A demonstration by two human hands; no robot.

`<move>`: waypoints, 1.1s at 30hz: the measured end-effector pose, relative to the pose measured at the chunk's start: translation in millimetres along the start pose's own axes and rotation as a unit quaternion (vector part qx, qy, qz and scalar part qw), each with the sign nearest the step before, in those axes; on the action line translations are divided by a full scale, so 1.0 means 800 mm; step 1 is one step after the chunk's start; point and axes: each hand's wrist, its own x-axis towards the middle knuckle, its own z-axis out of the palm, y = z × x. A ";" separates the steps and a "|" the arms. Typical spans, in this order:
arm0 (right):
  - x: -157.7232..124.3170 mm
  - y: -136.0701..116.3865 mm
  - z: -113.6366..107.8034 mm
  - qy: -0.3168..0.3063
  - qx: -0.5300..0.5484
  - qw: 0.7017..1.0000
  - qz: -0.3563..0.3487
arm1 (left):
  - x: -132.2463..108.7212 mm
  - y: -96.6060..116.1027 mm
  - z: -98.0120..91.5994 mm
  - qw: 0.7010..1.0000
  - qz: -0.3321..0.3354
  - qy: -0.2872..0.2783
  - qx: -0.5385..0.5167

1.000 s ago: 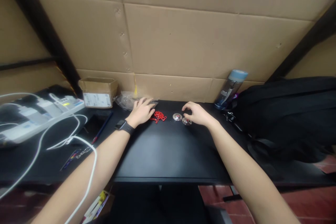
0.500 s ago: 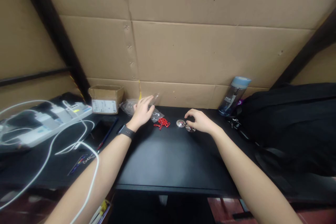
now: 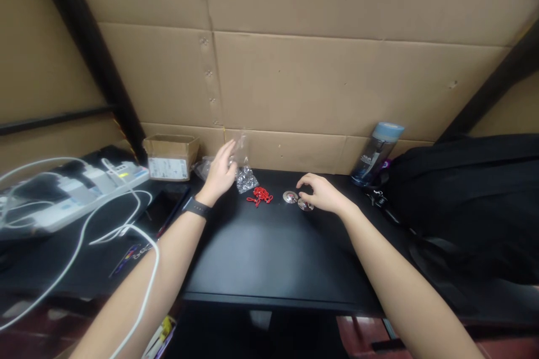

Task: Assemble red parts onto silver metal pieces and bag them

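Observation:
My left hand (image 3: pixel 220 174), with a dark watch on its wrist, is over a crinkled clear plastic bag (image 3: pixel 246 180) at the back of the black table. Its fingers are stretched out, touching or just beside the bag; which one I cannot tell. A small heap of red cords (image 3: pixel 261 195) lies to its right. My right hand (image 3: pixel 322 194) has bent fingers, with thumb and forefinger apart. Right below its fingertips is a shiny metal disc (image 3: pixel 306 205), partly covered by the hand. A second metal disc (image 3: pixel 290 197) lies close to the left of it.
An open cardboard box (image 3: pixel 170 158) and a white power strip (image 3: pixel 54 214) with cables stand at the left. One white cable (image 3: pixel 156 269) passes over my left forearm. At the right are a blue-capped bottle (image 3: pixel 374 154) and a black bag (image 3: pixel 467 202). Cardboard (image 3: pixel 295 84) walls the back.
My left hand has shifted a little left and back, and the clear bag has moved with it, one part standing up more. My right hand and the discs have stayed in place.

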 end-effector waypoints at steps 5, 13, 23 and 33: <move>0.000 0.001 0.001 -0.002 -0.004 1.000 0.007 | 0.003 -0.005 -0.010 0.998 -0.008 0.054 -0.013; -0.001 -0.001 -0.001 -0.001 0.002 1.000 0.005 | 0.002 -0.004 -0.032 0.992 -0.029 0.098 0.067; 0.000 -0.002 0.001 -0.009 0.009 1.000 0.010 | 0.007 -0.018 -0.053 0.990 0.002 0.114 0.078; 0.000 -0.009 0.002 0.002 0.027 0.999 -0.023 | 0.008 -0.022 -0.049 0.993 -0.007 0.114 -0.008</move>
